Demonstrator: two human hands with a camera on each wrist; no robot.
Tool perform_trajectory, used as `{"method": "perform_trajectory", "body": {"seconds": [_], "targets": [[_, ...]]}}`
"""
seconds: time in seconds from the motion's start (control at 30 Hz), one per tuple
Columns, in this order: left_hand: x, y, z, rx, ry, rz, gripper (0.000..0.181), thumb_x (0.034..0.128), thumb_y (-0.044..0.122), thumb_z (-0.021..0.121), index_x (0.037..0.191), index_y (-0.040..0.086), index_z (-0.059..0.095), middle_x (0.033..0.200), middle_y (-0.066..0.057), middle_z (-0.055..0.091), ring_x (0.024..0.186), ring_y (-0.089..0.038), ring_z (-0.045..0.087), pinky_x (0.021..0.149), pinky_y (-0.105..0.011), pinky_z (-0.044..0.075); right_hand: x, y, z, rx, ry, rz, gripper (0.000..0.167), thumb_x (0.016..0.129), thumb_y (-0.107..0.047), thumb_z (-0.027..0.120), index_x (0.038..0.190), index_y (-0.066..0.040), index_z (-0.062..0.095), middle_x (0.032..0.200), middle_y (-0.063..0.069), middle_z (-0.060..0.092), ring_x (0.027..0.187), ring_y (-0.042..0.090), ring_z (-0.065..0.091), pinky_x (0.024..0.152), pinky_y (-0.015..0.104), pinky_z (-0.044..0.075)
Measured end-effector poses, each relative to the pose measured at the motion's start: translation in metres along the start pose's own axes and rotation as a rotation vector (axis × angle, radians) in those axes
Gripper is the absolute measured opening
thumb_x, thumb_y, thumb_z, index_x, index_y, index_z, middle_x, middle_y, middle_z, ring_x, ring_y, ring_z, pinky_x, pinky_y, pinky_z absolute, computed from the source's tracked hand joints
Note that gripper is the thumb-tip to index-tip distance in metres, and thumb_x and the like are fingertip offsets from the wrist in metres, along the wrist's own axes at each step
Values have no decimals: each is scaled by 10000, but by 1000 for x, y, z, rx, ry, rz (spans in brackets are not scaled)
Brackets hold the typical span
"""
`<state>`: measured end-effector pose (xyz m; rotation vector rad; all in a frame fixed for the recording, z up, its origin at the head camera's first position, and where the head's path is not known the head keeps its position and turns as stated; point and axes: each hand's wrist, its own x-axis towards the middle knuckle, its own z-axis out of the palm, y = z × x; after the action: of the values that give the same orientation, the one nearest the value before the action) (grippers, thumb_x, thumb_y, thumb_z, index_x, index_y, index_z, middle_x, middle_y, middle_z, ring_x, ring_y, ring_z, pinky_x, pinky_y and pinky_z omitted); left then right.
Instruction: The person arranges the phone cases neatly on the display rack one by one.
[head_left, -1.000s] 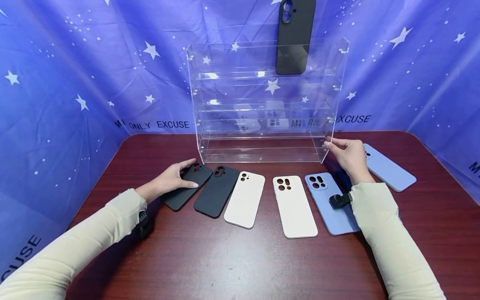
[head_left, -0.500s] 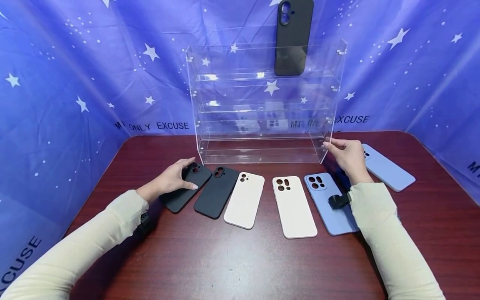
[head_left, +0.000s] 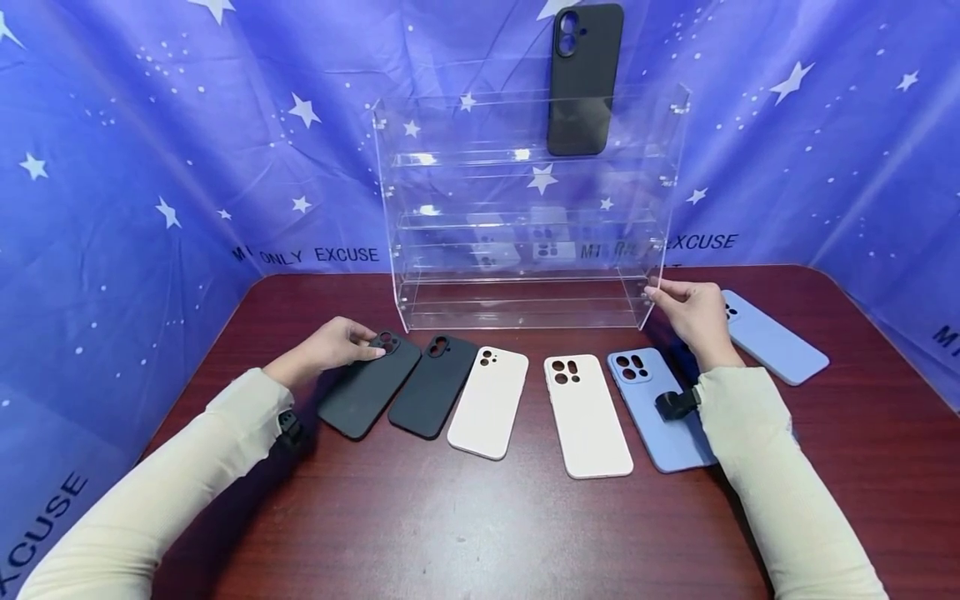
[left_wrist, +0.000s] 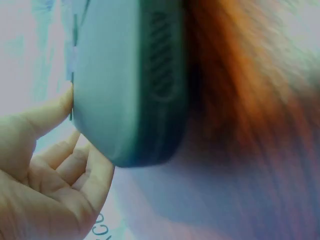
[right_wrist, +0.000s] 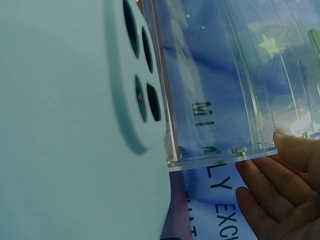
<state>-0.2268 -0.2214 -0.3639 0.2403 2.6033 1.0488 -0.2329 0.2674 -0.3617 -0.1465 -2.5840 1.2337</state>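
Note:
My left hand [head_left: 327,346] pinches the camera end of the leftmost black phone case [head_left: 360,392], its thumb on the back and its fingers by the top edge. In the left wrist view that phone case [left_wrist: 107,85] looms large and blurred, the thumb resting on it. My right hand [head_left: 696,321] grips the lower right side of the clear acrylic display rack [head_left: 517,318]; in the right wrist view the thumb is inside the side panel [right_wrist: 220,162] and the fingers outside. Upright on the rack's top tier, right of centre, stands another black phone case [head_left: 583,96].
Beside the held case lie a second black case [head_left: 433,387], two cream cases [head_left: 491,404] [head_left: 588,417] and a blue case [head_left: 660,408] under the right wrist. Another blue case [head_left: 780,337] lies at far right. A starry blue curtain [head_left: 262,125] hangs behind the table [head_left: 465,533].
My left fingers have drawn in to the black phone case's top edge, and the case has shifted slightly towards me. The right hand keeps its grip on the rack.

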Motion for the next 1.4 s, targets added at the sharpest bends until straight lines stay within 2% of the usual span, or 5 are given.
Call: {"method": "perform_trajectory", "body": {"seconds": [0.43, 0.63, 0.87, 1.17, 1.4], "targets": [[-11, 15, -24, -272, -52, -48, 444, 887, 87, 644, 1257, -125, 520, 790, 85, 686, 661, -40, 617, 649, -254, 550, 2, 0, 0, -3, 9, 11, 414, 907, -342, 623, 1168, -23, 652, 1138, 187, 631, 1160, 269, 534, 809, 209, 423], [-15, 32, -30, -283, 20, 80, 433, 886, 41, 631, 1270, -120, 510, 878, 11, 704, 732, -20, 640, 687, -253, 561, 1, 0, -2, 7, 5, 33, 419, 908, -337, 623, 1178, -17, 642, 1141, 205, 620, 1181, 287, 523, 925, 412, 440], [-19, 63, -32, -309, 164, 222, 378, 859, 11, 655, 1211, -100, 577, 814, 130, 703, 762, 15, 635, 671, -201, 537, 0, 0, 0, -3, 8, 11, 388, 908, -310, 629, 1164, -19, 651, 1118, 191, 633, 1149, 275, 549, 826, 260, 444], [-9, 122, -42, -645, 378, 501, 273, 811, -98, 659, 913, 143, 737, 794, 66, 725, 774, -61, 685, 727, -181, 530, 2, 1, -1, -41, 7, 5, 428, 915, -356, 605, 1178, -21, 640, 1135, 202, 625, 1184, 302, 522, 886, 371, 449], [6, 164, -58, -856, 499, 724, 289, 771, -173, 651, 853, 86, 748, 785, -14, 729, 764, -109, 692, 703, -195, 529, 2, 1, 0, -23, 16, -23, 410, 908, -342, 620, 1157, -18, 656, 1100, 194, 635, 1148, 277, 547, 728, 96, 388]]}}
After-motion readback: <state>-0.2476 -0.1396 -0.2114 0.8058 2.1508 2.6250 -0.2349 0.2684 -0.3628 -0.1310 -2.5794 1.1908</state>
